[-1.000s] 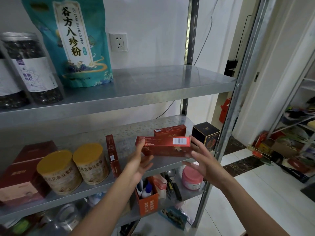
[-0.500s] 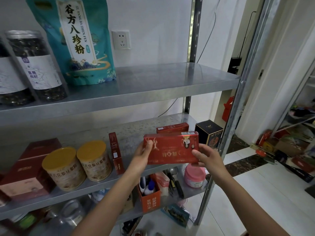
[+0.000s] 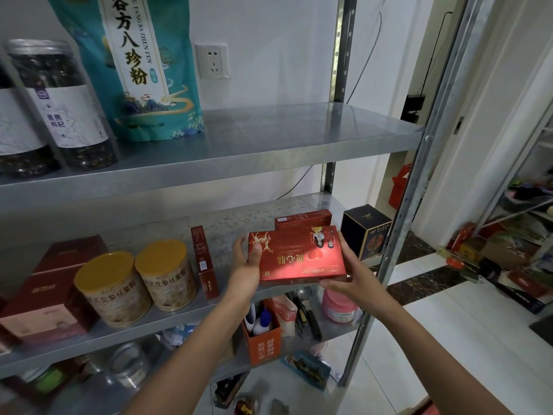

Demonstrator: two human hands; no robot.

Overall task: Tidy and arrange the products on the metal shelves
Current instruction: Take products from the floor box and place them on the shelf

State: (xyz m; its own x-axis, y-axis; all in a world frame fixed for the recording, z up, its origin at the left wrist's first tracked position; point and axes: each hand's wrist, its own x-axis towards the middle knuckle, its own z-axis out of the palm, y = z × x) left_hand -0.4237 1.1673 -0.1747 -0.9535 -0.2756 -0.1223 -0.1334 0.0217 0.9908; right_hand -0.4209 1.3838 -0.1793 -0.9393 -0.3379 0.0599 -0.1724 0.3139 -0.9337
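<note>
fingers (image 3: 256,254) of left hand (image 3: 244,272) and right hand (image 3: 354,275) grip red box (image 3: 299,257) edges.

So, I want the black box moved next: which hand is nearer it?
Right. The right hand holds the right end of the red box, just beside the black box; the left hand holds its left end, farther away.

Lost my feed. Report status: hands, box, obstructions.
Left hand, right hand grip red box by its ends, at middle shelf front. Second red box close behind, black box at right.
</note>
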